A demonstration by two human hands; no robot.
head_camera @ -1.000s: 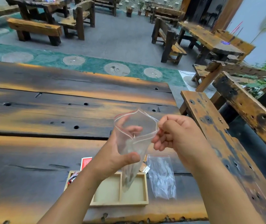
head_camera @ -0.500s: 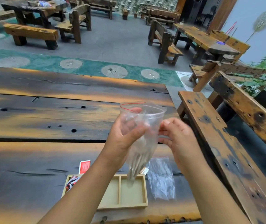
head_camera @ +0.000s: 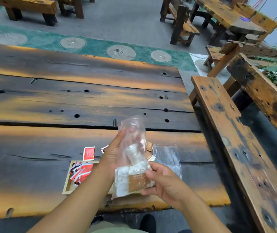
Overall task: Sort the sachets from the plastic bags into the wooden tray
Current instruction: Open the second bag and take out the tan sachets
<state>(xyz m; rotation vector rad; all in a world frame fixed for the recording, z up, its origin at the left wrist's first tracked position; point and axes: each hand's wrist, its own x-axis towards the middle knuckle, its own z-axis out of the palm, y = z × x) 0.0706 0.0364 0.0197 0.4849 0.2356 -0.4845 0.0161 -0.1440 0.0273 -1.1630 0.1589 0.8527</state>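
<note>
My left hand [head_camera: 111, 155] grips a clear plastic bag [head_camera: 132, 142] by its side, upright above the table. Brown-and-white sachets [head_camera: 132, 179] fill the bag's lower end, and my right hand [head_camera: 163, 180] pinches that end from the right. Below my left forearm lies the wooden tray [head_camera: 66, 185], with several red sachets [head_camera: 81, 170] in its left compartment. The tray's other compartments are hidden by my arm and the bag.
An empty clear bag [head_camera: 167, 157] lies flat to the right of the tray. A loose red sachet [head_camera: 88, 153] lies behind the tray and brown sachets [head_camera: 149, 146] lie near the empty bag. A wooden bench [head_camera: 235, 148] runs along the table's right side.
The bag has come down from in front of me toward the tray. My right hand has moved from the bag's mouth to its lower end. The view has tilted downward.
</note>
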